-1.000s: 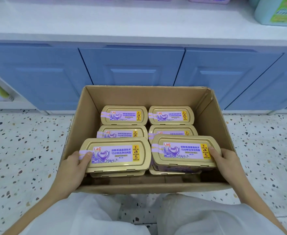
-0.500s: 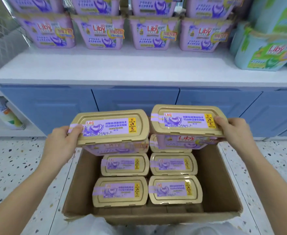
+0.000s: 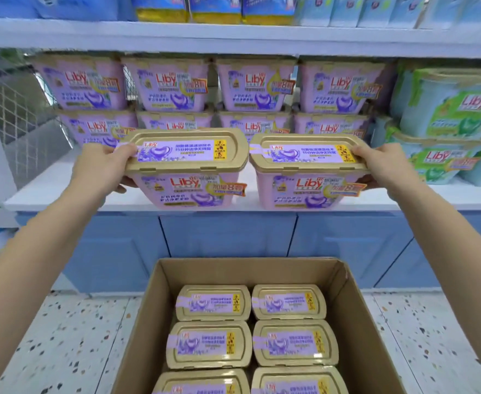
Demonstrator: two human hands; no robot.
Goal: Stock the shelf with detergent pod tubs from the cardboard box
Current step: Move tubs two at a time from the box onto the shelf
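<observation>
I hold two pink detergent pod tubs with gold lids side by side at the front edge of the white shelf (image 3: pixel 63 191). My left hand (image 3: pixel 100 169) grips the left end of the left tub (image 3: pixel 188 177). My right hand (image 3: pixel 381 166) grips the right end of the right tub (image 3: pixel 310 183). Both tubs are upright, labels facing me, their bottoms about level with the shelf edge; whether they rest on it I cannot tell. Below, the open cardboard box (image 3: pixel 148 308) on the floor holds several more gold-lidded tubs (image 3: pixel 213 302).
Stacked pink tubs (image 3: pixel 171 83) fill the back of the shelf in two layers. Green and blue tubs (image 3: pixel 449 109) stand at the right. A wire mesh panel (image 3: pixel 14 109) closes the left side. An upper shelf (image 3: pixel 233 35) carries other packs. Blue cabinet doors (image 3: pixel 228 245) sit under the shelf.
Both hands lifted one tub each out of the box and carried them up and forward to the shelf edge. My view tilted up from the box to the shelf.
</observation>
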